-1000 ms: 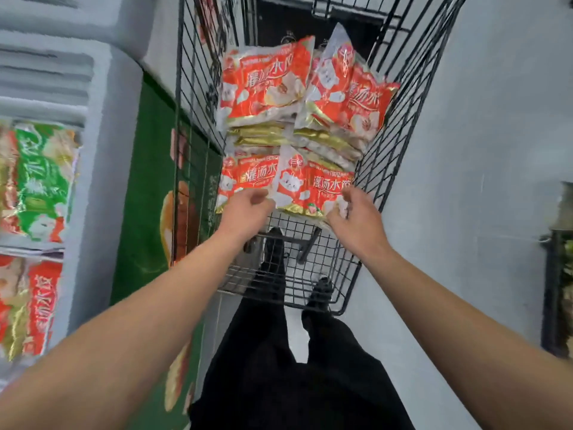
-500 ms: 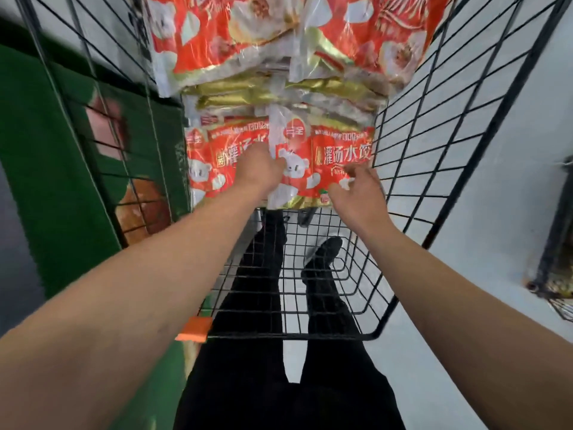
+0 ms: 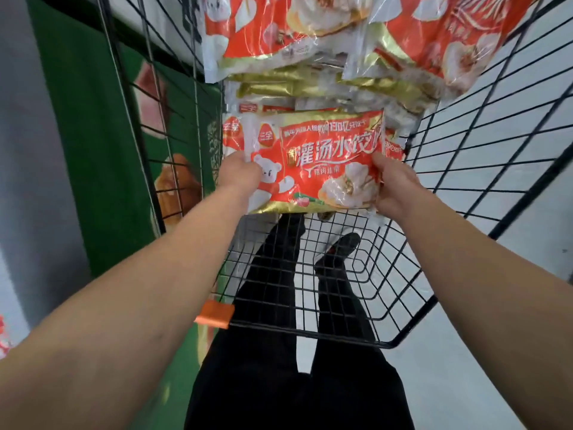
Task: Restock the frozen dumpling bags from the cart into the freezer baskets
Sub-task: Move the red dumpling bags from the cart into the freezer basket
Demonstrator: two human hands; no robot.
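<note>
Person is standing at the near end of the wire cart, dark trousers and shoes showing through the mesh floor. An orange clip is sitting on the near rim, left corner.

Left hand is gripping the left short edge of the front dumpling bag, fingers curled over the film. Right hand is clamping the right edge the same way. Bag is hanging level between them, print facing the camera, inside the cart and just in front of the stack (can't tell whether its far edge is touching the bag behind).

Step in hand, as a guess: lifting this one bag out. Doing it well likely means keeping both ends level so the frozen contents aren't sliding to one side, and raising it clear of the near rim before swinging over. The film looks slick, so pinching more than the seam seems safer.

Further in, the remaining bags are lying flat in layers, gold edges outward, with two more red bags leaning on top at the far end; pulling from below could be tipping those.

Left of the cart, a green printed panel is running right alongside the cart's side wall. Freezer baskets aren't in view. Right side is plain pale floor.
</note>
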